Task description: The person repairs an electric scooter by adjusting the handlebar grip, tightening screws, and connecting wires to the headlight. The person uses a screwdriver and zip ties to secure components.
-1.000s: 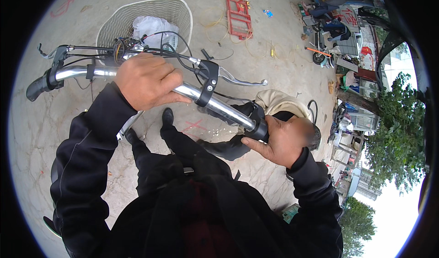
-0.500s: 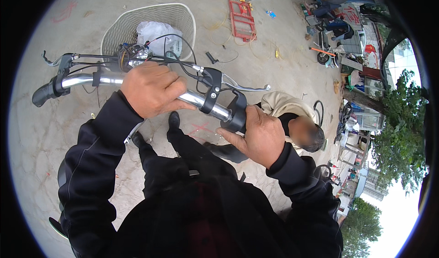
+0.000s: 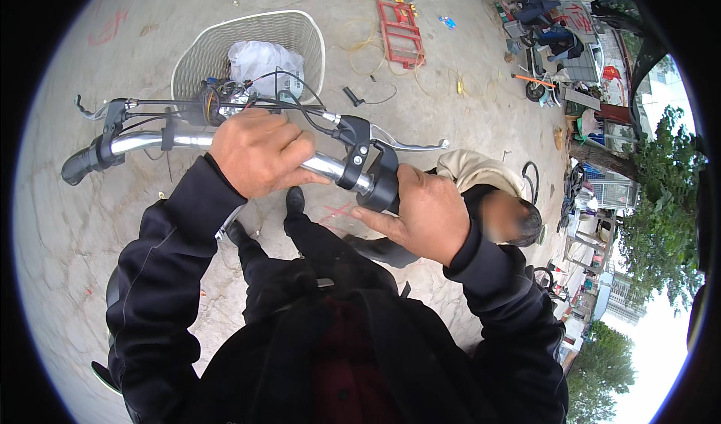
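Observation:
A chrome bicycle handlebar (image 3: pixel 143 142) runs across the picture, with a black grip at its left end (image 3: pixel 79 166) and brake levers on both sides. My left hand (image 3: pixel 259 153) is wrapped around the middle of the bar. My right hand (image 3: pixel 424 214) is closed over the black right-hand grip (image 3: pixel 383 187), just beside the black lever clamp (image 3: pixel 359 150) and silver brake lever (image 3: pixel 409 144). Black cables loop from the levers toward the stem.
A white wire basket (image 3: pixel 297 37) with a white plastic bag (image 3: pixel 263 60) sits ahead of the handlebar. Another person (image 3: pixel 496 199) crouches low at my right. A red metal frame (image 3: pixel 400 30), small tools and parts lie on the concrete ground.
My right hand slid inward along the bar, from the outer end of the right grip to cover it fully. The handlebar shifted slightly in view; my left hand kept its hold.

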`<state>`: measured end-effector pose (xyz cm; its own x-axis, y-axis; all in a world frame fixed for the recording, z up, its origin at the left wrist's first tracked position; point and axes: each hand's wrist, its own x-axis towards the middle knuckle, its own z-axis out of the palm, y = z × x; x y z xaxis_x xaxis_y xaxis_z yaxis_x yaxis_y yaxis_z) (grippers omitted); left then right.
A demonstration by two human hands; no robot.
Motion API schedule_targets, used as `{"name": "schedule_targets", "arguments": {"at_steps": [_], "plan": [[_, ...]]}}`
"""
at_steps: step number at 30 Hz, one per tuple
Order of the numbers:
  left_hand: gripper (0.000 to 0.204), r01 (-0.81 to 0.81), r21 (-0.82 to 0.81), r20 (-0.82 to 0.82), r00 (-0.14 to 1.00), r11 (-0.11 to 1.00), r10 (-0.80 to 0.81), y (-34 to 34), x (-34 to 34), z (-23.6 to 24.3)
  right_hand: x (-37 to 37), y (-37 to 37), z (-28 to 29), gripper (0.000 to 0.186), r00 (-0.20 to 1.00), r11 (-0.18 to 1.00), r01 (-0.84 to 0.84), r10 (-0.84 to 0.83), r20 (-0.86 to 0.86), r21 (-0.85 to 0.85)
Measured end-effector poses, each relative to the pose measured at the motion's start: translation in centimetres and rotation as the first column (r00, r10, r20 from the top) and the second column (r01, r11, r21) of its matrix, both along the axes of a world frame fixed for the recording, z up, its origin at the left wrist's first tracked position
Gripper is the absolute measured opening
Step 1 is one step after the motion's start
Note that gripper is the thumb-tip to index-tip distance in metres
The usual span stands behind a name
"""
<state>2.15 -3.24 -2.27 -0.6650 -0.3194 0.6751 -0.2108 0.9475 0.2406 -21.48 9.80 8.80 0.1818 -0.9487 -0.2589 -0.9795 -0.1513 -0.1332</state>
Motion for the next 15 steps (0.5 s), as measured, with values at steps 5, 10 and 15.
{"name": "schedule_targets", "arguments": {"at_steps": [5,10,15], "plan": [[0.048,0.015,0.026,-0.002,1.000,1.000,-0.015,0.0,-0.1,0.2,0.8,0.9,0.3,0.069,0.999,0.975,0.044,-0.041,0.019,-0.219],[0.047,0.031,0.033,-0.014,0.999,0.999,-0.030,-0.1,0.0,0.0,1.0,1.2,-0.9,0.081,0.989,0.908,-0.145,0.135,-0.053,-0.394],[0.054,0.074,0.042,0.093,0.993,0.996,-0.078,-0.4,0.6,-0.1,-0.1,1.0,-1.2,0.076,0.985,0.909,-0.143,0.168,0.031,-0.392]]}}
